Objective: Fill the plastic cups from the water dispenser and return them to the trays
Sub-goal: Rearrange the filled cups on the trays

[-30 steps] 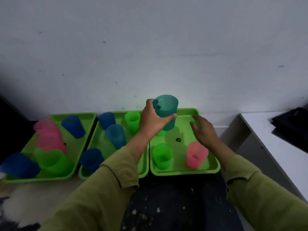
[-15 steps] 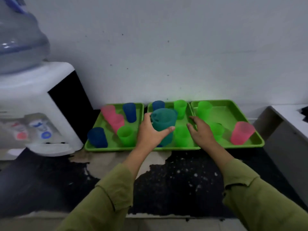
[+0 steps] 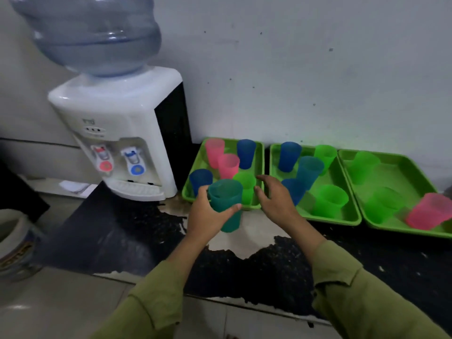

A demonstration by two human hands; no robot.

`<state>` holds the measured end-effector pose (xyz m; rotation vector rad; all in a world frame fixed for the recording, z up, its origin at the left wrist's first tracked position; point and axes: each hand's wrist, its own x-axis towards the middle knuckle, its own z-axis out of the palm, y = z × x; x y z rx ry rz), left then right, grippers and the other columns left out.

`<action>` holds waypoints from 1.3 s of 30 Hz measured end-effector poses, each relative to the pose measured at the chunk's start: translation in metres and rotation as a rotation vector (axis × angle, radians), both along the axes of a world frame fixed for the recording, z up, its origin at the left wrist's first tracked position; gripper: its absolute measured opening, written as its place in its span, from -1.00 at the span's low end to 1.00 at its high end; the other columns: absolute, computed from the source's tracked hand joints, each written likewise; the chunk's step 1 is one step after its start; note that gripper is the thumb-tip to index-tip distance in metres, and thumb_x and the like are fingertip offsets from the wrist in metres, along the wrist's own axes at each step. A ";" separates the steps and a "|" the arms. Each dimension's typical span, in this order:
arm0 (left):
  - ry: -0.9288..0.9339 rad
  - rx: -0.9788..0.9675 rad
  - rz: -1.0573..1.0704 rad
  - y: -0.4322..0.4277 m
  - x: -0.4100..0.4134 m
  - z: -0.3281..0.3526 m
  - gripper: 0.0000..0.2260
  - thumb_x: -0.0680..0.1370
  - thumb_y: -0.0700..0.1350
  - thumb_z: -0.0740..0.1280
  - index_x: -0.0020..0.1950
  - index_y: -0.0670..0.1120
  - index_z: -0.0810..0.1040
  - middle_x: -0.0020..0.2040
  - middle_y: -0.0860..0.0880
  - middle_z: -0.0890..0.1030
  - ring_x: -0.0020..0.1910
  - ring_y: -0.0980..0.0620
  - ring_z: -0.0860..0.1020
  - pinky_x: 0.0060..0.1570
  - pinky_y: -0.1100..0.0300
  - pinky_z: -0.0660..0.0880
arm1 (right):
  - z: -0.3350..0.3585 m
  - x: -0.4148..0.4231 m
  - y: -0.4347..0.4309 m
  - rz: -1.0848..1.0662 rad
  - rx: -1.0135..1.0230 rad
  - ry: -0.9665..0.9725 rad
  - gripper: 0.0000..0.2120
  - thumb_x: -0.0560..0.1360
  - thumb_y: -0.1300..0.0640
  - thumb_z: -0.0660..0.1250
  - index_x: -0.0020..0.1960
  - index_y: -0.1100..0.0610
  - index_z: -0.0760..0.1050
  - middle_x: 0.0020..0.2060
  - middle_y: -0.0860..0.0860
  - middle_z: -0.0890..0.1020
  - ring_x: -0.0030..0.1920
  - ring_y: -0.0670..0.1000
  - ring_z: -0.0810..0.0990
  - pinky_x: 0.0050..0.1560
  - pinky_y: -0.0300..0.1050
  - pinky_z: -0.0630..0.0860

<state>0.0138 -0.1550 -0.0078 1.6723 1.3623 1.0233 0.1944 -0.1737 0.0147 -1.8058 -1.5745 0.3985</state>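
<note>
My left hand grips a teal plastic cup upright in front of the left green tray. My right hand hovers beside it, fingers relaxed and holding nothing. The white water dispenser stands to the left, with a red tap, a blue tap and a drip tray. Three green trays against the wall carry several pink, blue and green cups; the middle tray and right tray lie to the right of my hands.
A large blue water bottle sits on top of the dispenser. A round container stands at the far left edge. The trays rest on a black worn counter against a white wall.
The view has swung left, bringing the dispenser fully into sight. My left hand has carried the teal cup leftward from the right tray to the front of the left tray; my right hand followed.
</note>
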 end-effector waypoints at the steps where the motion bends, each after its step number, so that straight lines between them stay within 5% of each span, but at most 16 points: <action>1: -0.006 -0.008 0.013 0.005 -0.008 -0.002 -0.43 0.21 0.15 0.56 0.08 0.06 0.37 -0.03 0.22 0.51 -0.08 0.31 0.50 -0.19 0.43 0.44 | 0.001 -0.007 0.009 0.014 0.007 0.002 -0.65 0.55 0.15 0.24 0.31 0.22 0.40 0.26 0.14 0.50 0.28 0.09 0.44 0.23 -0.20 0.28; 3: -0.015 -0.033 0.026 0.015 -0.025 -0.008 -0.44 0.20 0.15 0.56 0.06 0.09 0.37 -0.04 0.24 0.51 -0.08 0.34 0.50 -0.21 0.46 0.44 | 0.004 -0.020 0.028 0.032 0.020 0.008 -0.65 0.55 0.15 0.24 0.31 0.20 0.40 0.26 0.13 0.50 0.28 0.09 0.44 0.25 -0.16 0.31; 8: -0.018 -0.142 0.060 0.044 -0.072 -0.022 -0.39 0.18 0.17 0.56 0.10 0.06 0.37 0.05 0.05 0.55 0.03 0.06 0.55 0.02 0.03 0.56 | 0.008 -0.058 0.068 0.055 0.012 0.015 -0.66 0.54 0.16 0.23 0.30 0.21 0.41 0.22 0.17 0.52 0.24 0.12 0.47 0.23 -0.10 0.34; 17: 0.048 -0.223 0.163 0.093 -0.154 -0.040 -0.40 0.20 0.14 0.57 0.09 0.05 0.36 0.01 0.07 0.53 -0.02 0.03 0.53 -0.08 0.11 0.51 | -0.002 -0.125 0.109 0.114 -0.047 0.008 -0.68 0.55 0.15 0.23 0.27 0.23 0.42 0.21 0.18 0.51 0.24 0.14 0.46 0.20 -0.17 0.31; 32: 0.124 -0.204 -0.080 0.192 -0.232 -0.042 -0.39 0.20 0.18 0.56 0.09 0.08 0.32 -0.01 0.09 0.49 -0.04 0.07 0.49 -0.13 0.20 0.46 | -0.005 -0.225 0.151 -0.061 -0.027 0.033 -0.63 0.56 0.13 0.23 0.34 0.19 0.37 0.26 0.17 0.49 0.21 0.15 0.49 0.12 -0.15 0.38; 36: 0.100 -0.183 -0.133 0.203 -0.232 -0.039 -0.38 0.17 0.16 0.56 0.08 0.11 0.32 -0.04 0.17 0.50 -0.07 0.13 0.51 -0.20 0.30 0.42 | -0.006 -0.236 0.155 -0.086 -0.035 0.047 -0.67 0.54 0.14 0.25 0.28 0.18 0.41 0.18 0.14 0.53 0.15 0.10 0.52 0.13 -0.11 0.44; 39: 0.079 -0.176 -0.174 0.207 -0.231 -0.038 -0.36 0.16 0.11 0.57 0.12 0.09 0.33 0.00 0.14 0.51 -0.06 0.14 0.50 -0.14 0.28 0.43 | -0.008 -0.241 0.157 -0.135 -0.015 0.035 -0.75 0.50 0.14 0.31 0.16 0.16 0.45 0.01 0.12 0.58 -0.02 0.06 0.56 -0.05 -0.14 0.47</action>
